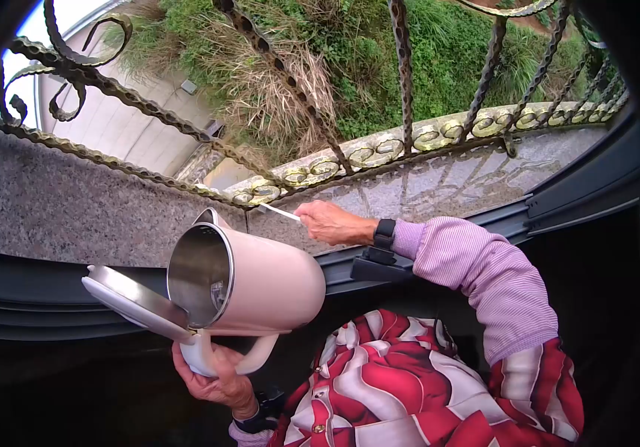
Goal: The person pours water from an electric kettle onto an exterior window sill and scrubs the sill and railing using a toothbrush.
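Note:
My left hand (219,378) is wrapped round the handle of a pink electric kettle (268,276) at the lower centre. The kettle lies tilted nearly on its side, mouth toward the left, showing its steel inside. Its lid (137,298) hangs wide open from the hinge by my hand. Farther out, above the ledge, my right hand (335,222) is closed on a thin white stick (281,212). The stick's far end points to the foot of the railing; I cannot tell whether it touches. The stick's other end is hidden in my fingers.
A twisted metal railing (298,97) with scrollwork runs along the outer edge of the stone ledge (96,201). The right part of the ledge looks wet. A dark window frame (581,194) lies on the near side. Plants (365,67) and a pale roof (134,112) are below, beyond the railing.

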`<action>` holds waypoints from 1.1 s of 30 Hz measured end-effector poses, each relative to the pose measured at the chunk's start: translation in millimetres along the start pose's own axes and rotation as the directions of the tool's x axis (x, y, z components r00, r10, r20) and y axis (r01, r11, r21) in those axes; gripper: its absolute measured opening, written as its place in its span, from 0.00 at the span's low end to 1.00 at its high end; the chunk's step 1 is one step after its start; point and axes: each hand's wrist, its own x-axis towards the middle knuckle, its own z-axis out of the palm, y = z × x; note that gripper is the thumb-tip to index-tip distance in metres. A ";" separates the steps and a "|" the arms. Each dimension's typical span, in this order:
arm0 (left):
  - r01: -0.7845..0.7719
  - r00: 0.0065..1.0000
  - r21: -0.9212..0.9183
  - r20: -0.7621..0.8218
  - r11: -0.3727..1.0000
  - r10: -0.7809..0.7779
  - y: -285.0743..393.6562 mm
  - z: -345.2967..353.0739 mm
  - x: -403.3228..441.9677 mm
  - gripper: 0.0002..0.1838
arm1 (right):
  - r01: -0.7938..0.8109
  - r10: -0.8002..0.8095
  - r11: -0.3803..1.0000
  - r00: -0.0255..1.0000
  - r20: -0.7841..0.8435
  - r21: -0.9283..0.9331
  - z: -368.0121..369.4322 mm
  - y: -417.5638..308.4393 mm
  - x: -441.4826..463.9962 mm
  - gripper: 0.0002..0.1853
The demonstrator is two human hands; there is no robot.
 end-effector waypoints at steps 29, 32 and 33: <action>-0.075 0.997 0.065 -0.012 0.995 0.076 -9.0 -10.1 -8.6 0.34 | -0.345 0.333 0.774 0.935 0.122 0.531 28.1 -8.8 37.8 0.20; -0.096 0.995 0.049 0.009 0.994 0.095 -11.2 -11.9 -8.1 0.34 | -0.269 0.292 0.870 0.956 0.007 0.412 40.7 7.1 46.6 0.18; -0.103 0.995 0.038 0.012 0.994 0.103 -11.3 -11.3 -7.7 0.34 | -0.215 0.245 0.914 0.968 -0.048 0.344 40.9 7.0 47.6 0.18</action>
